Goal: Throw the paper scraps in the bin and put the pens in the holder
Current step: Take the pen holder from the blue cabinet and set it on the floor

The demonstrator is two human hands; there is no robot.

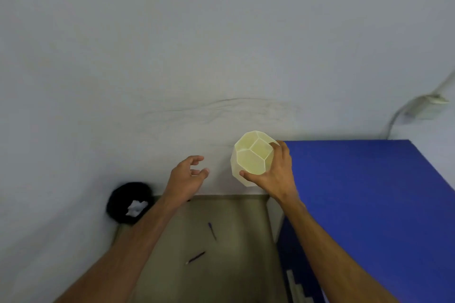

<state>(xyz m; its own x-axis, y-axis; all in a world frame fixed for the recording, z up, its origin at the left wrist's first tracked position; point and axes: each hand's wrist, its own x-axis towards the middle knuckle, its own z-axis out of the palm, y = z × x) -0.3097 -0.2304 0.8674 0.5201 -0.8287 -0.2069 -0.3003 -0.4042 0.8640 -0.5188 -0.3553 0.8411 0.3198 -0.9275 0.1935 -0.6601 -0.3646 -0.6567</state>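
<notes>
The pale yellow faceted holder (252,157), honeycomb-celled inside, is gripped by the right hand (277,174) above the bench's (236,241) far edge. Left hand (186,179) fingers are loosely spread, empty. Two dark pens (212,230) are left on the bench; white crumpled scraps (136,208) sit in the fuzzy black bin (118,202).

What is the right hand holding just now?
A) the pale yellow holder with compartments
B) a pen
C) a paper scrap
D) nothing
A: the right hand wraps around the pale yellow holder, while both pens lie on the floor.
</notes>
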